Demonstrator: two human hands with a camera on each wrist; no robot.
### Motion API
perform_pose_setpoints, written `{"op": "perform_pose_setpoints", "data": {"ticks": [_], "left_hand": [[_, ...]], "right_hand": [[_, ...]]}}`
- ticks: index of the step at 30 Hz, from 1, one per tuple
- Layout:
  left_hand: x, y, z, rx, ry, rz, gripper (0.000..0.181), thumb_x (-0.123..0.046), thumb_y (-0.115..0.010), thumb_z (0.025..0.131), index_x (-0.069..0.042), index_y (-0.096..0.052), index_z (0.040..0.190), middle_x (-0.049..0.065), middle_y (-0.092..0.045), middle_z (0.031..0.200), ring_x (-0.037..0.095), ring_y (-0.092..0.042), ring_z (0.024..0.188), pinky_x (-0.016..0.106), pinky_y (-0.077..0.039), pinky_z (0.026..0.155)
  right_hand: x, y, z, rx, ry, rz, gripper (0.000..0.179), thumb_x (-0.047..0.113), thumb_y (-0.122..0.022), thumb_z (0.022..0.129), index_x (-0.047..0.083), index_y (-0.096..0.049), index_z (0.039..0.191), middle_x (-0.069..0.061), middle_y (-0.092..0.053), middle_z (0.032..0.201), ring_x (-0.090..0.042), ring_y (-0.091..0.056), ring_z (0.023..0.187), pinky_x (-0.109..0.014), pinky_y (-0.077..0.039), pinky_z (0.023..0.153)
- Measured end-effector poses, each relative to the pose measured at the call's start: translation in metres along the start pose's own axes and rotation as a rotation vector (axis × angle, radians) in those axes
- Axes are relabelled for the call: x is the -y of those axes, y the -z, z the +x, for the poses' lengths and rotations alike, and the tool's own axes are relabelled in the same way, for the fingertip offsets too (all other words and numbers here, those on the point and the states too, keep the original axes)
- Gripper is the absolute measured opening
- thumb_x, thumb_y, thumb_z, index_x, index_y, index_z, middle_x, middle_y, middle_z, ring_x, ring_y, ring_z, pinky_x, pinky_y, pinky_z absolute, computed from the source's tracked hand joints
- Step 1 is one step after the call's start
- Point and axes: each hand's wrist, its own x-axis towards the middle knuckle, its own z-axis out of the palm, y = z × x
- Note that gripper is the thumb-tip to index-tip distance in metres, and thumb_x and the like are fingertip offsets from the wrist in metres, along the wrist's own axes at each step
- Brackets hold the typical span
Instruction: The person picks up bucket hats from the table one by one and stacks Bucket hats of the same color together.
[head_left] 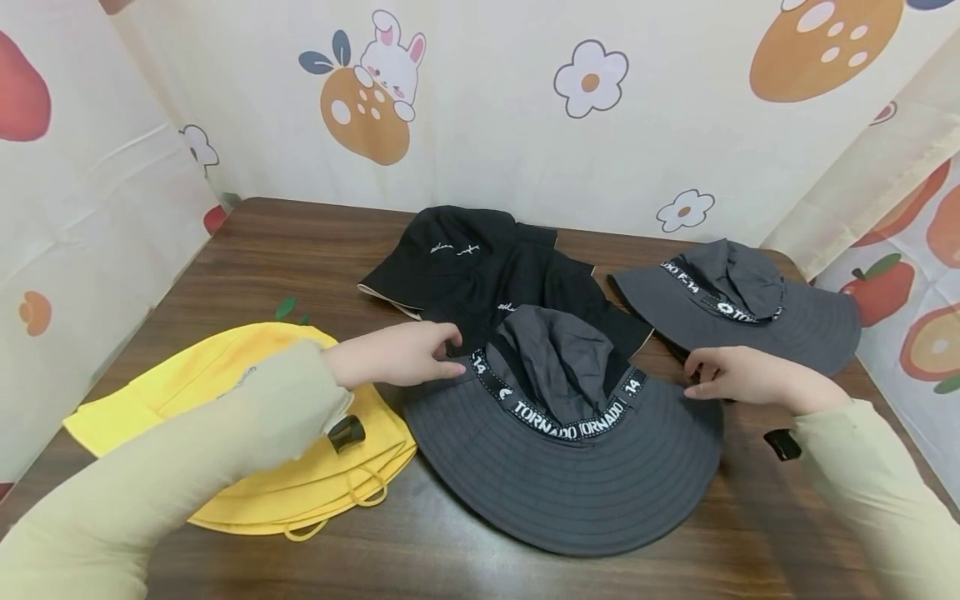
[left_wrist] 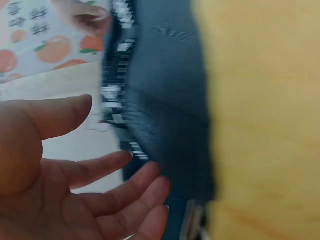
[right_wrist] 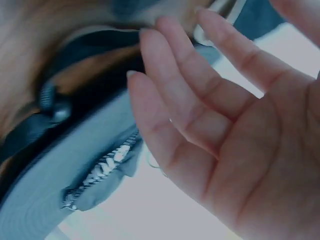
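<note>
A wide-brimmed dark grey bucket hat point(head_left: 570, 492) lies in the middle of the table, its white-lettered band facing up. My left hand point(head_left: 401, 354) hovers at the left of its crown, thumb and fingers apart and nothing between them. Past the hat's right edge is my right hand point(head_left: 731, 375), and its loosely bent fingers point(right_wrist: 175, 90) hold nothing in the right wrist view. Behind the hat, black bucket hats point(head_left: 465, 258) with white script overlap one another. A second grey hat point(head_left: 750, 308) sits beyond my right hand, with a similar lettered band.
Stacked yellow hats point(head_left: 255, 500) with thin cords lie under my left forearm. The brown wooden table point(head_left: 315, 242) backs onto a printed curtain point(head_left: 487, 125), and more printed cloth point(head_left: 82, 183) hangs along the sides.
</note>
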Motion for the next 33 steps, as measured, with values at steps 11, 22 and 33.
{"op": "perform_pose_setpoints", "data": {"ticks": [11, 22, 33], "left_hand": [[-0.015, 0.006, -0.029, -0.205, -0.120, -0.332, 0.031, -0.025, -0.057, 0.095, -0.008, -0.058, 0.120, 0.004, -0.064, 0.111, 0.017, -0.059, 0.105, 0.037, -0.047, 0.093], [0.003, -0.031, -0.024, -0.290, -0.127, -0.748, 0.021, -0.011, -0.053, 0.096, 0.004, -0.060, 0.110, 0.019, -0.065, 0.105, 0.024, -0.063, 0.096, 0.033, -0.050, 0.089], [0.019, -0.047, -0.011, -0.325, -0.069, -0.967, 0.023, -0.009, -0.048, 0.098, 0.011, -0.056, 0.105, 0.005, -0.064, 0.089, 0.009, -0.060, 0.081, 0.020, -0.049, 0.080]], "right_hand": [[0.035, -0.001, -0.009, -0.216, 0.123, 0.155, 0.027, 0.030, -0.058, 0.094, 0.010, -0.060, 0.113, 0.001, -0.066, 0.096, -0.008, -0.059, 0.083, -0.028, -0.049, 0.071], [0.042, -0.015, -0.006, -0.238, 0.308, 0.357, 0.020, 0.011, -0.054, 0.096, 0.001, -0.060, 0.113, -0.010, -0.066, 0.099, -0.005, -0.063, 0.085, -0.020, -0.051, 0.075], [0.022, -0.007, -0.015, -0.306, 0.272, 0.431, 0.020, 0.010, -0.050, 0.098, 0.004, -0.057, 0.115, 0.001, -0.066, 0.091, -0.007, -0.063, 0.082, -0.022, -0.051, 0.066]]}}
